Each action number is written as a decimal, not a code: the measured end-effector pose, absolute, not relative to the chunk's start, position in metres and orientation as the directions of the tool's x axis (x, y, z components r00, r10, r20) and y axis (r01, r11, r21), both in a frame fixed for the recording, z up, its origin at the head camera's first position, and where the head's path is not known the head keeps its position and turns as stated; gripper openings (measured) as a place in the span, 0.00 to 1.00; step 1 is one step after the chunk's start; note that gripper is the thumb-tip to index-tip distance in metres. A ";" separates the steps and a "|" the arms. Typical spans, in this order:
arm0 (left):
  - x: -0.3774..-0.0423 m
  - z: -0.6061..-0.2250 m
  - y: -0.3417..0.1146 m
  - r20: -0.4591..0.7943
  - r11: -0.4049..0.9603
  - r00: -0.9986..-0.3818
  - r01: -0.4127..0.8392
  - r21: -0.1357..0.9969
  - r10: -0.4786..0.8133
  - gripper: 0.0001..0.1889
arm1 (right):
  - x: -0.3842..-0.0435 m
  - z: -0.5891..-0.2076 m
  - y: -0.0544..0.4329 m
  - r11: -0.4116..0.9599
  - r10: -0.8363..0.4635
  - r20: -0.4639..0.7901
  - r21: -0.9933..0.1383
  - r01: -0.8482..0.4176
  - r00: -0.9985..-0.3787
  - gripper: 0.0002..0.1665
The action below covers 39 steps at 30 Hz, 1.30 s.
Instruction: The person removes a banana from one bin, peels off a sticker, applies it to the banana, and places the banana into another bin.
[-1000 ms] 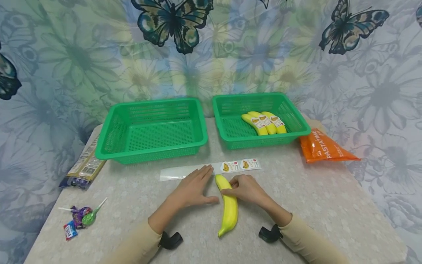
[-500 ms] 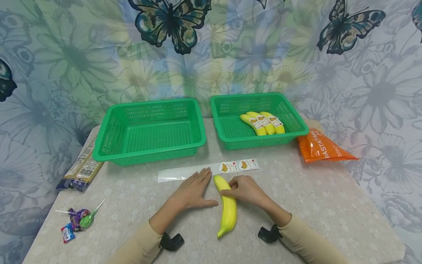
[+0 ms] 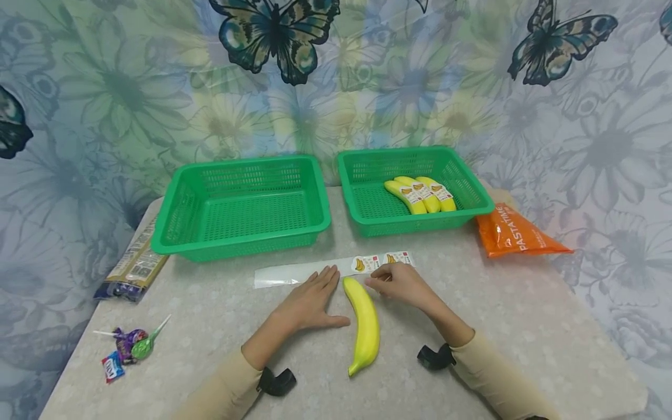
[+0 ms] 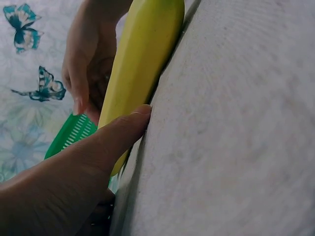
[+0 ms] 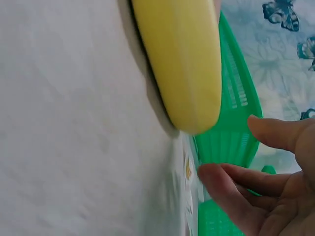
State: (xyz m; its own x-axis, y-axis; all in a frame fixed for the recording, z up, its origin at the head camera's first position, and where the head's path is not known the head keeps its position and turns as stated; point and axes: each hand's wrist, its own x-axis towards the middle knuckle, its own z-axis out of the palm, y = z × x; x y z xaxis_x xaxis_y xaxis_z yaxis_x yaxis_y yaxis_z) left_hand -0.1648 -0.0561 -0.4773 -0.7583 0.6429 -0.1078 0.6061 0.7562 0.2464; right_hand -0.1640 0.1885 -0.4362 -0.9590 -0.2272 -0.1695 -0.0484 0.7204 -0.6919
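Observation:
A yellow banana (image 3: 364,329) lies lengthwise on the table between my two hands. My left hand (image 3: 310,300) rests flat to its left, thumb out toward the banana and fingertips at the near edge of the sticker strip (image 3: 294,272). Just right of the banana's far end is my right hand (image 3: 401,286), above the table near the strip's banana stickers (image 3: 364,264). In the right wrist view, its thumb (image 5: 275,132) and fingers stand apart with nothing between them. The right hand partly covers the rightmost sticker.
Behind the strip stand a green basket (image 3: 241,248) on the left and another green basket (image 3: 420,226) on the right, holding 3 stickered bananas (image 3: 420,195). An orange pasta bag (image 3: 520,233), a gold-and-dark packet (image 3: 131,262) and several candies (image 3: 128,347) lie at the sides.
My right hand has let go of the banana and moved away from it, toward the stickers. The banana and my left hand stay in place.

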 end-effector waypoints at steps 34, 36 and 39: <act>-0.166 -0.475 -0.057 -0.079 0.727 -0.733 0.644 0.239 0.676 0.57 | -0.233 -0.450 0.166 0.760 -0.592 0.092 -0.268 -0.592 -0.801 0.05; -0.166 -0.474 -0.057 -0.085 0.728 -0.734 0.640 0.245 0.674 0.57 | -0.233 -0.450 0.165 0.769 -0.578 0.104 -0.261 -0.583 -0.809 0.05; -0.166 -0.474 -0.056 -0.102 0.734 -0.737 0.632 0.248 0.669 0.57 | -0.232 -0.450 0.164 0.786 -0.553 0.115 -0.256 -0.563 -0.825 0.04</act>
